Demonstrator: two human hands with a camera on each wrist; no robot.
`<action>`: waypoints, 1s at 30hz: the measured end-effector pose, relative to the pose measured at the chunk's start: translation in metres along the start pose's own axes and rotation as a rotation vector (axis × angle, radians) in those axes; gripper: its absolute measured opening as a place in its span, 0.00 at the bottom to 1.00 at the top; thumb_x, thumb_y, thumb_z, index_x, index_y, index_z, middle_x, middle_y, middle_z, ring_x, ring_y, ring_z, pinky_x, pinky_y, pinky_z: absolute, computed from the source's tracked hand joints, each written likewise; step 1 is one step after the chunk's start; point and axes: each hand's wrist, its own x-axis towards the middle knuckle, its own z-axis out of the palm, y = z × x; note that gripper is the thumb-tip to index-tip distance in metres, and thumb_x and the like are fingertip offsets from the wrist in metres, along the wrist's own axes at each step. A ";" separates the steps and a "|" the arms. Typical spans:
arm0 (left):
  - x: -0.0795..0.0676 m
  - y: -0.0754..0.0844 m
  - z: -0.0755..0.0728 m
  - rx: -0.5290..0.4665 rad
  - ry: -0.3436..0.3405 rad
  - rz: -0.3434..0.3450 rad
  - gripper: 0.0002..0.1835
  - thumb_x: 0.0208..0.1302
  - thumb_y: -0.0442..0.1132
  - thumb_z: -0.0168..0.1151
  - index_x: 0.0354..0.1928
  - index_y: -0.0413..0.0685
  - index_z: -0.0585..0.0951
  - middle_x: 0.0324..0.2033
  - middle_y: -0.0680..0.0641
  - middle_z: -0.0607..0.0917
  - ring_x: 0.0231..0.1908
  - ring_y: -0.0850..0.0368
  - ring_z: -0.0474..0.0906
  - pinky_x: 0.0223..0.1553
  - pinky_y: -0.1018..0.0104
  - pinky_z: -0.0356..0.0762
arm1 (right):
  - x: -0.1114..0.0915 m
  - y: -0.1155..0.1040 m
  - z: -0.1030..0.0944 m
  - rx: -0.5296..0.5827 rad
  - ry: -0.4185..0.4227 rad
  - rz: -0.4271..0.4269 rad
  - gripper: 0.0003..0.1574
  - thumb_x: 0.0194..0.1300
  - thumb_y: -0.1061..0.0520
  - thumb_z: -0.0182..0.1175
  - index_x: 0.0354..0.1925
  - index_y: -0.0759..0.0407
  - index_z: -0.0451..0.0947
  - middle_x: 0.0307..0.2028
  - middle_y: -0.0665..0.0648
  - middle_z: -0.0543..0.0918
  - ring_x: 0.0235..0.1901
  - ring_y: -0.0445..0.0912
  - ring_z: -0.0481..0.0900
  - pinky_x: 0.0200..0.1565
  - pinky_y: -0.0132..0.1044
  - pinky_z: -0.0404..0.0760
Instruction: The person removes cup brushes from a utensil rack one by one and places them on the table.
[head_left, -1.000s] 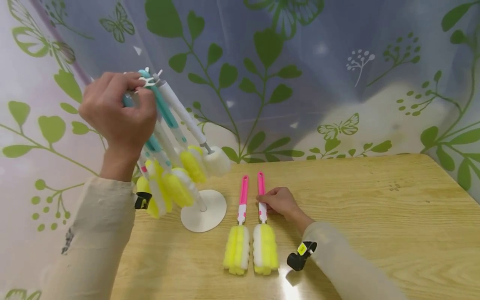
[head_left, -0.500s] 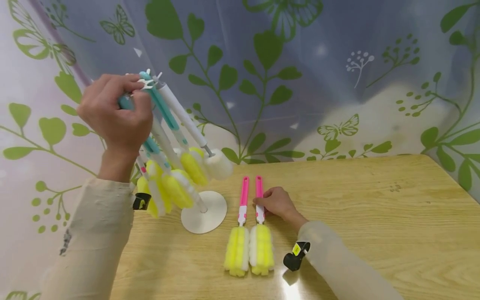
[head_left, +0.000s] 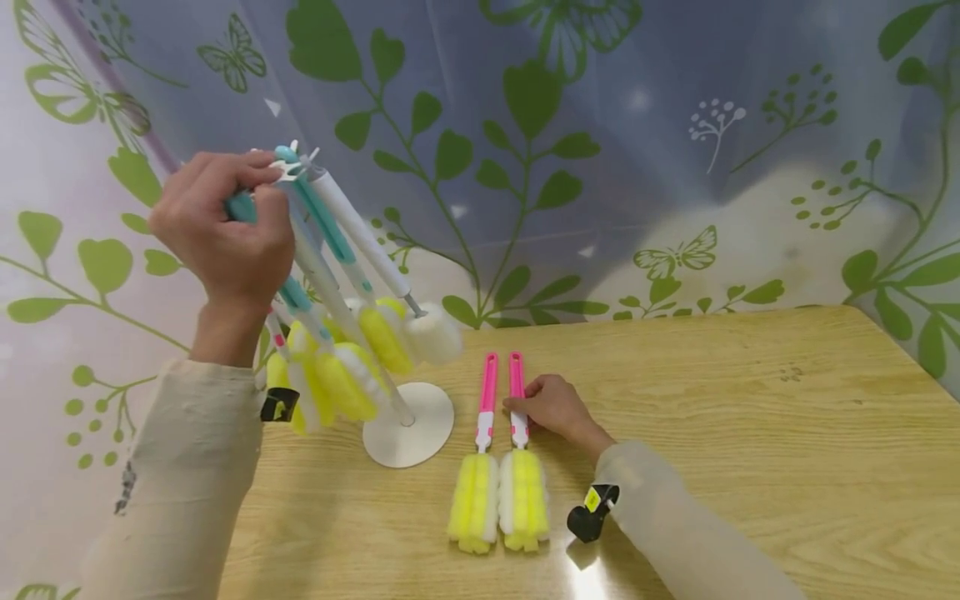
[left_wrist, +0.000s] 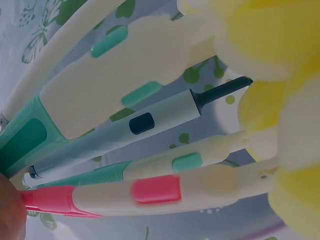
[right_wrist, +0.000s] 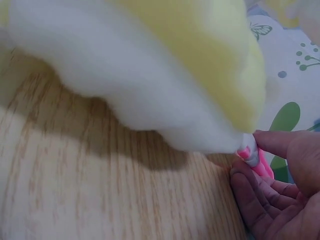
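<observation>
My left hand (head_left: 228, 221) grips the top of a white brush stand (head_left: 423, 446), its round base on the table. Several sponge bottle brushes hang from the stand, among them a teal-handled brush (head_left: 326, 221) and a white-handled brush (head_left: 363, 233). The left wrist view shows a hanging pink-handled brush (left_wrist: 155, 190). On the table my right hand (head_left: 553, 408) pinches the handle of a pink-and-white bottle brush (head_left: 525, 500) between thumb and fingers. Its yellow-and-white sponge head touches that of a matching brush (head_left: 472, 500) lying parallel on its left.
The wooden table (head_left: 712, 417) stretches off to the right. Behind it hangs a curtain (head_left: 675, 150) printed with leaves and butterflies. A black wrist camera (head_left: 588, 517) sits below the right hand.
My right hand has slid its brush left until the sponge heads meet, then stayed nearly still. My left hand has shifted slightly left and down, and the hanging brushes have shifted a little.
</observation>
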 end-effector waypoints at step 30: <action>0.000 0.030 -0.014 0.552 -0.278 0.173 0.23 0.57 0.53 0.51 0.22 0.38 0.78 0.22 0.41 0.81 0.16 0.40 0.69 0.20 0.50 0.60 | -0.005 0.006 0.001 0.049 0.033 -0.022 0.22 0.56 0.43 0.67 0.26 0.60 0.74 0.16 0.56 0.78 0.15 0.44 0.73 0.20 0.33 0.68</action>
